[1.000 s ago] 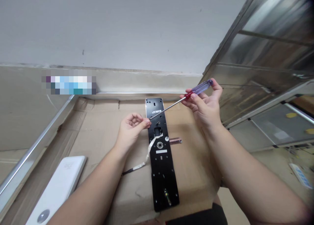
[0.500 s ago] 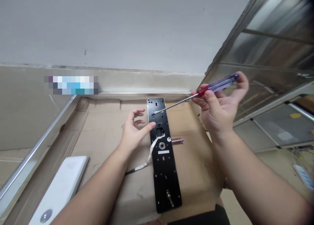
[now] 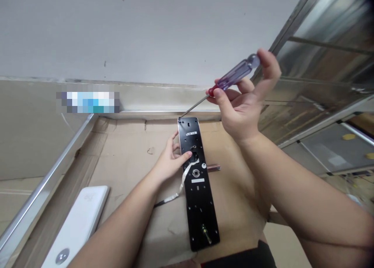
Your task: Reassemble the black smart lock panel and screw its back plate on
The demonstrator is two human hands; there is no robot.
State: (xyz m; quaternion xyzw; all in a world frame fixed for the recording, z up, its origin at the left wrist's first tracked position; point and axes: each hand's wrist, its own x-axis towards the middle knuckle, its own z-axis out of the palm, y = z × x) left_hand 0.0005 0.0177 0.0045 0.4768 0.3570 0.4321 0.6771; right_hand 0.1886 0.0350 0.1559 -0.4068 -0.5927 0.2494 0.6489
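My right hand [image 3: 242,100] is closed around a screwdriver [image 3: 235,74] with a clear purple handle and red collar, its fingertips near the collar and its palm turned up. The thin shaft slants down left, and its tip is at the top left corner of a long black door lock panel [image 3: 201,209]. My left hand [image 3: 174,157] grips the panel's left edge, thumb on the face and fingers beside and partly behind it. A white ribbon cable [image 3: 183,181] runs out of an opening in the panel. A copper-coloured handle [image 3: 214,167] sticks out on the right side.
Brown cardboard [image 3: 125,143] lines the work surface under the panel. A white oblong device [image 3: 77,225] lies at the lower left. A metal rail [image 3: 46,172] borders the left, a pale wall [image 3: 146,38] rises behind, and shelving [image 3: 321,85] stands at the right.
The screwdriver has moved left and up, its tip going from the panel's upper face to its top left corner. My left hand has come down and taken hold of the panel's edge.
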